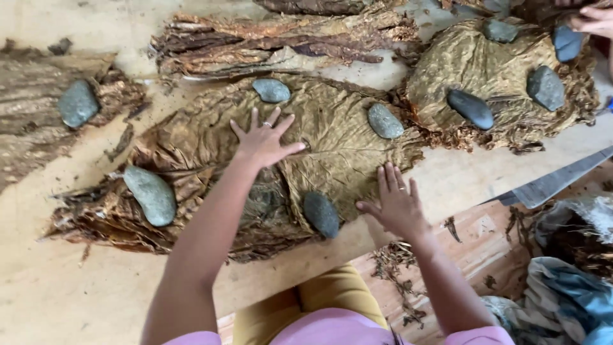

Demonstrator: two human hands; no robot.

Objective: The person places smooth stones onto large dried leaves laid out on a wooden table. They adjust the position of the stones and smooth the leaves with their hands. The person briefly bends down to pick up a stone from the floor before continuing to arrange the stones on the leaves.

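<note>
A wide stack of flattened dry brown leaves [211, 134] lies on a pale wooden board [76, 287], weighted by several grey stones. My left hand [263, 139] rests flat on the top leaf, fingers spread, a ring on one finger. My right hand [396, 203] is open with fingers apart at the stack's near right edge, just right of a dark grey stone [320, 213]. Other stones sit at the stack's far side [271, 90], right [385, 121] and left [151, 195]. Neither hand holds anything.
A second leaf pile [491, 76] with several stones lies at the right; another person's hand [594, 20] touches it at the top right corner. Curled loose leaves [274, 35] lie behind. A stone [78, 103] sits on leaves at the left. Cloth bundles [562, 287] lie bottom right.
</note>
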